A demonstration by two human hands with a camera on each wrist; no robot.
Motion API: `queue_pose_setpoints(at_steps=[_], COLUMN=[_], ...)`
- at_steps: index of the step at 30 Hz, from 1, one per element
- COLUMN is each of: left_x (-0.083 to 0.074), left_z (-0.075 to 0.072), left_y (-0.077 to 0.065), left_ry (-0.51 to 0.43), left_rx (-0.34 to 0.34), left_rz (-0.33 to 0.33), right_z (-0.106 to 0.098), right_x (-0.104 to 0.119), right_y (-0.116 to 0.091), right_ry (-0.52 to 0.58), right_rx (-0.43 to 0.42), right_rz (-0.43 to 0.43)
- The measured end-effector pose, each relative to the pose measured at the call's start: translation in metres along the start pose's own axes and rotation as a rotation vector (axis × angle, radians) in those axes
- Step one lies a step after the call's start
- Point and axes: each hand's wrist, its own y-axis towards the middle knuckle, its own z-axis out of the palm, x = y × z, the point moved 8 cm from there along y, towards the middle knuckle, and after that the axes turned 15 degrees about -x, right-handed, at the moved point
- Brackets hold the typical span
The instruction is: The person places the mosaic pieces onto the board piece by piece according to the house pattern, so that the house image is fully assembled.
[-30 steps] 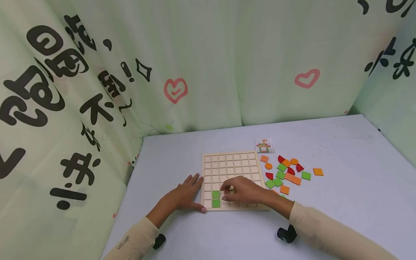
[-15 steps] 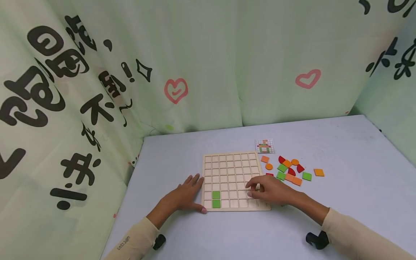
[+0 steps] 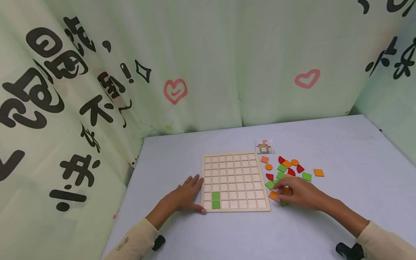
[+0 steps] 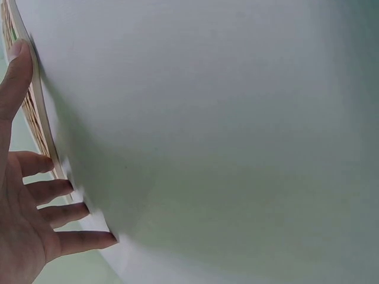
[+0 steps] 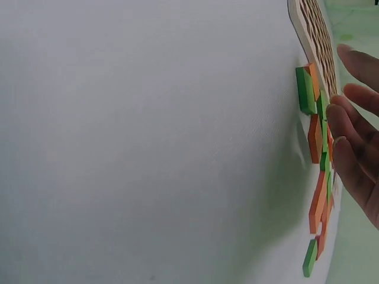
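A square wooden grid board [image 3: 240, 177] lies on the table, with two green square tiles [image 3: 216, 200] one above the other in its lower left cells. My left hand [image 3: 185, 195] rests at the board's left edge, fingers spread and thumb at the lower left corner. The left wrist view shows this hand's fingertips [image 4: 65, 188] along the edge. Over the loose pieces right of the board is my right hand [image 3: 302, 193], thumb and fingers loosely bent with a gap between them. An orange tile [image 3: 273, 195] lies by its fingertips. In the right wrist view its fingers [image 5: 349, 127] hold nothing.
Loose green squares [image 3: 306, 176], orange squares [image 3: 318, 172], orange discs [image 3: 294, 162] and red quarter-round pieces [image 3: 300, 168] are scattered right of the board. A small printed pattern card [image 3: 264, 146] lies behind them. Printed curtains [image 3: 208, 65] enclose the table's back and sides.
My right hand has moved right, from above the board near the green tiles to above the loose pieces. My left hand stays at the board's edge.
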Motion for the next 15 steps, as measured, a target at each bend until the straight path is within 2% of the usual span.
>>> queue_pose_setpoints(at_steps=[8, 15], left_x=[-0.001, -0.001], left_z=[-0.002, -0.002], left_y=[0.000, -0.001], left_ry=[-0.007, -0.007], left_rx=[-0.007, -0.007], left_rz=[0.009, 0.010], right_z=[0.000, 0.004], right_x=[-0.012, -0.015], right_y=[-0.017, -0.020], right_ry=[-0.084, -0.092], right_rx=[-0.027, -0.066], right_rz=[0.034, 0.070])
